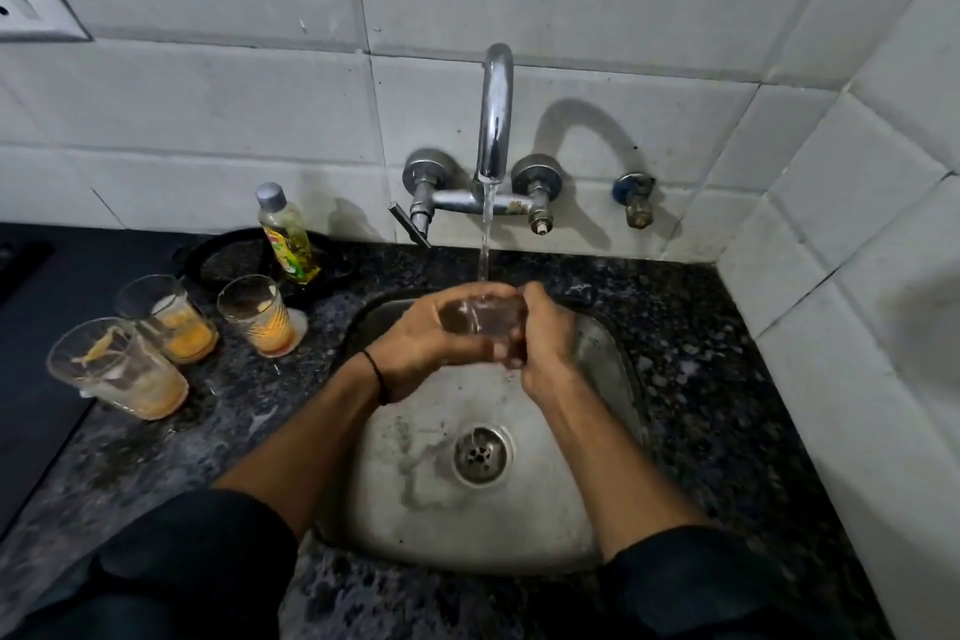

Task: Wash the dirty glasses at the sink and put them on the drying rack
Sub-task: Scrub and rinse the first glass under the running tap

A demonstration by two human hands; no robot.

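From the head view, your left hand [410, 346] and right hand [548, 348] both curl round one clear glass [480, 318], holding it over the sink [493, 515] under water running from the tap [496, 120]. Three dirty glasses [171, 320] with orange residue stand on the counter [701, 379] to your left.

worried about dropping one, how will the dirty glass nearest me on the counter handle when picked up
Likely fragile: the glass looks thin and clear and stands on a hard stone counter. Probably slippery, since orange residue coats its lower wall. It is tall for its base, so a sideways push may tip it.
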